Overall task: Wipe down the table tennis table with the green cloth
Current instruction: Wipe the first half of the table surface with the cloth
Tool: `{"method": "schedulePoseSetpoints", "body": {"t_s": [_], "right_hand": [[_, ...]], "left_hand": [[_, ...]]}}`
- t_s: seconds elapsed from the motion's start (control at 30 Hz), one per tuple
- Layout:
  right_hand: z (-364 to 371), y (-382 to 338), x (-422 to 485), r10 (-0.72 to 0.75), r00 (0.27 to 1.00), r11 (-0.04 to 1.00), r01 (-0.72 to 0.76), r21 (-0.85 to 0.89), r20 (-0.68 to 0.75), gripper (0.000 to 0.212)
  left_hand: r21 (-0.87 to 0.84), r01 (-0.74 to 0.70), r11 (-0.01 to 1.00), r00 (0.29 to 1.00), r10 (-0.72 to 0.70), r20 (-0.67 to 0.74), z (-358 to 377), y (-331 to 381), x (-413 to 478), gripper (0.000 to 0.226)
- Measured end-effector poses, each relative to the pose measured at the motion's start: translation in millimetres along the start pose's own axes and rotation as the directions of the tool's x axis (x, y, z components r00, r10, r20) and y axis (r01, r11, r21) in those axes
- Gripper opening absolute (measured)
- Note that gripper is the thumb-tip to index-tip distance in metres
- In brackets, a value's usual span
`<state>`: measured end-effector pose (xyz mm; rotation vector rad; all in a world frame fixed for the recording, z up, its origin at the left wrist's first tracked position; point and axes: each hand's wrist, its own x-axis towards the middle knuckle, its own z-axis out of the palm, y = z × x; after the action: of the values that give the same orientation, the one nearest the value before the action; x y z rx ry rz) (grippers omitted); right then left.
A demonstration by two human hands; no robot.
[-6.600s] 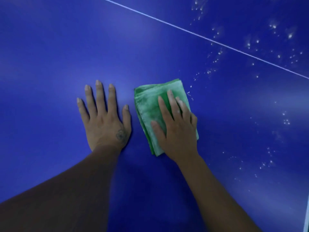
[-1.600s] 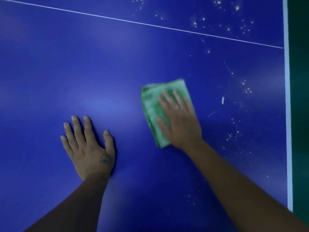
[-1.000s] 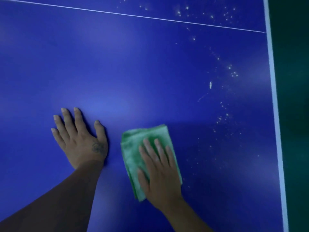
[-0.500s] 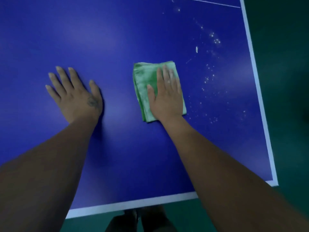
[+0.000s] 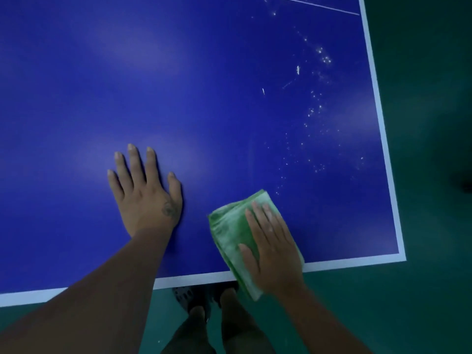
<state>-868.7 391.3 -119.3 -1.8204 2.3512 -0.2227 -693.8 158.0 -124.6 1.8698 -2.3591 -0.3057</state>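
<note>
Green flooring [image 5: 421,315] shows beneath the near edge of the table tennis table [image 5: 178,72], where the right hand [image 5: 274,249] presses flat, fingers straight, on the folded green cloth [image 5: 227,231] at five o'clock, one end overhanging the border. At ten o'clock from it the left hand [image 5: 148,198] lies spread and empty. Farther, toward one o'clock, white specks [image 5: 319,111] dot the blue, so I'd judge that strip unwiped and the left side done.

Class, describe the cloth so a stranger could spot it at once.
Find the near right corner of the blue table. Left of it, a folded cloth overhangs the near edge under the right hand. It is the only green thing on the tabletop; the left hand lies bare.
</note>
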Motion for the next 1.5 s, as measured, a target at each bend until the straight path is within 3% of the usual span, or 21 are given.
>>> {"method": "schedulePoseSetpoints", "body": {"t_s": [0.13, 0.4, 0.53, 0.7, 0.8, 0.97, 1.3, 1.4, 1.5], "right_hand": [[-8, 40, 76, -0.011, 0.999, 1.0, 0.012, 0.024, -0.042, 0.071], [-31, 68, 222, 0.229, 0.973, 0.972, -0.229, -0.057, -0.019, 0.072], [-23, 45, 184, 0.237, 0.971, 0.967, -0.24, -0.085, -0.043, 0.072], [-8, 25, 50, -0.012, 1.0, 0.999, 0.012, -0.031, -0.001, 0.072], [-7, 35, 11, -0.035, 0.999, 0.999, 0.035, -0.004, 0.003, 0.073], [-16, 70, 53, -0.12, 0.992, 0.992, 0.118, 0.035, 0.048, 0.074], [-37, 114, 214, 0.013, 0.999, 0.998, -0.011, -0.063, 0.03, 0.073], [-35, 109, 202, 0.037, 0.998, 0.995, -0.032, -0.1, 0.047, 0.075], [-36, 113, 139, -0.135, 0.99, 0.989, 0.138, -0.055, 0.046, 0.072]], "left_hand": [[-0.002, -0.009, 1.0, 1.0, 0.009, -0.028, 5, -1, 1, 0.072], [0.009, 0.004, 1.0, 1.0, -0.004, -0.026, 2, -1, 2, 0.074], [0.003, 0.004, 1.0, 1.0, -0.004, -0.024, 3, 1, 3, 0.074], [-0.025, 0.0, 1.0, 1.0, 0.0, -0.023, 2, 1, 1, 0.074], [-0.013, 0.009, 1.0, 1.0, -0.009, -0.012, 1, 3, 0, 0.074], [-0.009, 0.023, 1.0, 1.0, -0.023, -0.007, -1, 5, 2, 0.074], [0.002, 0.014, 1.0, 0.999, -0.014, -0.04, -6, 10, -2, 0.075], [0.017, -0.007, 1.0, 0.997, 0.008, -0.08, -3, 14, -3, 0.074], [0.025, -0.001, 1.0, 0.993, 0.003, -0.115, 0, 14, -3, 0.072]]}}
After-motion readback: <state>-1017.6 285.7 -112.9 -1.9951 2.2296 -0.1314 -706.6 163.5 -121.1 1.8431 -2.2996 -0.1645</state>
